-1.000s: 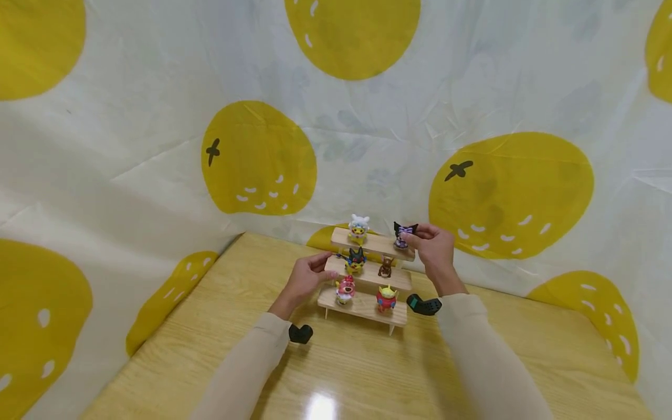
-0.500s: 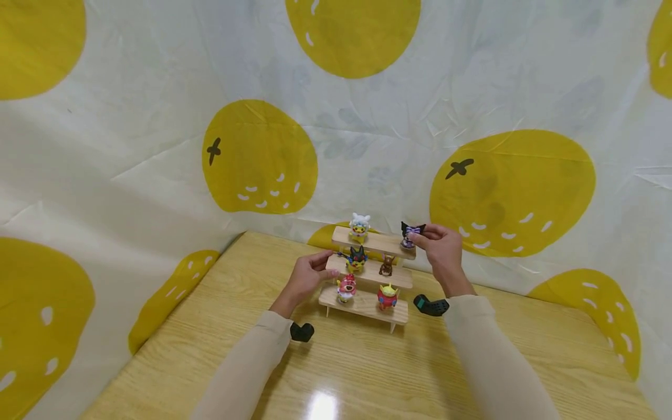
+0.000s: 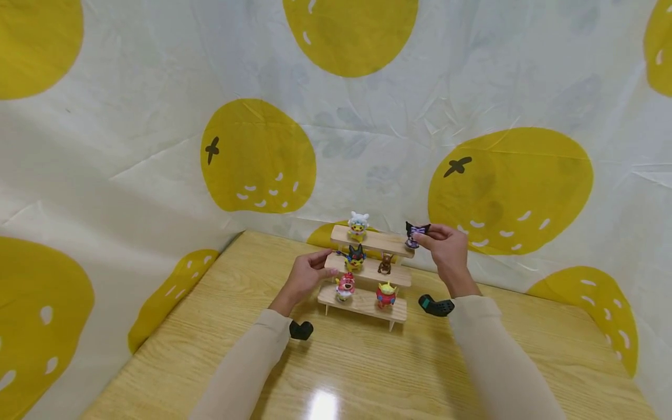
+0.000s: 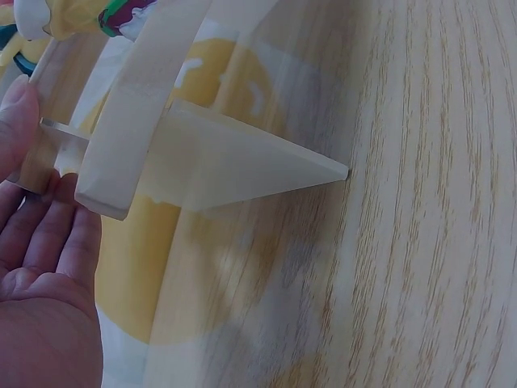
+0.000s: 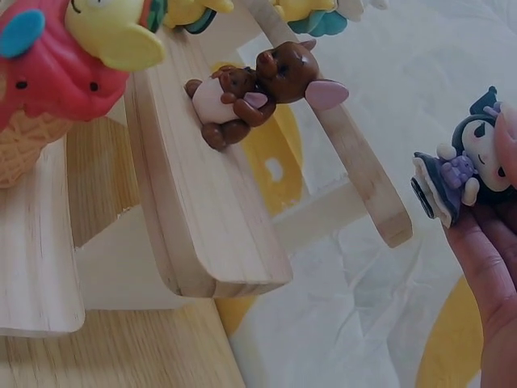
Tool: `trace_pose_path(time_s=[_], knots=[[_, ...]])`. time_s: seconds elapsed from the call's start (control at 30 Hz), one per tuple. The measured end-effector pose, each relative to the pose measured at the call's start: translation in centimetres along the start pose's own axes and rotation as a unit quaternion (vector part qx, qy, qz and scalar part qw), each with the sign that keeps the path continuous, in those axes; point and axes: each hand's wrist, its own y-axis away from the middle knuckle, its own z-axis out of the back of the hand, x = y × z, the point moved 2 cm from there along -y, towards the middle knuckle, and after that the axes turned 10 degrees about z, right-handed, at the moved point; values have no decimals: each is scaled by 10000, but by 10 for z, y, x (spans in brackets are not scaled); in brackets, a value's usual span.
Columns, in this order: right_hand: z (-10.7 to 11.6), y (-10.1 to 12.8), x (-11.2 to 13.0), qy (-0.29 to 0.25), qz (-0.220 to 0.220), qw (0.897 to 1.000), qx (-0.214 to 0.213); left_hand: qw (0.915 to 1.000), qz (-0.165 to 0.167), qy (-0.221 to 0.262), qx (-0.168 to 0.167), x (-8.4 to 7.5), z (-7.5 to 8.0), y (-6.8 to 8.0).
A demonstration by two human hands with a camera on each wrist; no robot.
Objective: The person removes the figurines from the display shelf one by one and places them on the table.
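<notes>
My right hand (image 3: 450, 254) pinches a black-and-purple eared figurine (image 5: 460, 171) near the right end of the three-tier wooden display stand (image 3: 363, 305). In the right wrist view the figurine is apart from the top tier (image 5: 373, 194). My left hand (image 3: 303, 277) grips the left end of the middle tier (image 3: 370, 272), thumb above and fingers beneath. On the top tier stands a white-hooded yellow figurine (image 3: 358, 227). The middle tier bears a black-eared yellow figurine (image 3: 354, 259) and a brown figurine (image 5: 230, 105) holding a small one.
The lowest tier carries a pink figurine (image 3: 345, 287) and a red figurine with a yellow-green head (image 3: 385, 296). Beneath is a wood-grain table (image 3: 367, 373). A white cloth (image 3: 378, 140) with yellow fruit prints hangs close behind the stand.
My right hand has shifted rightwards with the black-and-purple figurine, from over the top tier to its right end. The left hand keeps its grip in place.
</notes>
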Motion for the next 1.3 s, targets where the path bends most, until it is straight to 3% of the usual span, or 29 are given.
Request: trace_pose_path(time_s=[0.43,1.3], knots=[[13,0,-2,-223,-60,9997,-42,9999,-24,-88,-80,1,0,-2],[37,4,-21,136,-134,9997,-145,9999,62,-126,-35,2,1,-1]])
